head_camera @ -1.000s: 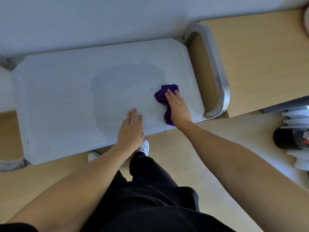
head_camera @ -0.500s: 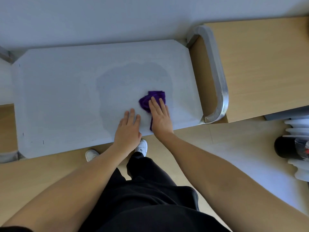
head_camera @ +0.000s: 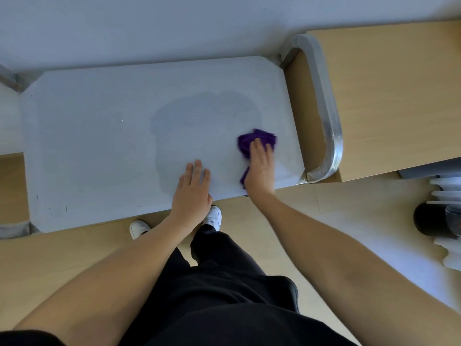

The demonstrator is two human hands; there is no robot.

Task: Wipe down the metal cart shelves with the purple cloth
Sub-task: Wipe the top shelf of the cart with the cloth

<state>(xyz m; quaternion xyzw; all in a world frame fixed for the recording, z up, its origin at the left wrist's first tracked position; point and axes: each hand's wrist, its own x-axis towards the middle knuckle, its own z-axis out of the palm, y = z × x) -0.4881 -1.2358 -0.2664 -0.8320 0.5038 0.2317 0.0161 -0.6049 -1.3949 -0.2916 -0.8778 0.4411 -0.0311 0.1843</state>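
Head view, right hand (head_camera: 259,168) flat on purple cloth (head_camera: 247,142)

Looks like an office or utility room, though hard to say which. Shows a plain pale wall (head_camera: 149,26), wood-tone floor (head_camera: 74,245), a light wooden cabinet top (head_camera: 399,96) beside a steel service cart (head_camera: 99,146) with a bent tube handle (head_camera: 326,116), and a black bin (head_camera: 426,221) near stacked white plastic parts (head_camera: 446,193).

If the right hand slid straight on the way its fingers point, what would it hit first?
Pushing the purple cloth, the right hand would cross bare cart shelf, free to its far edge; then probably the wall.
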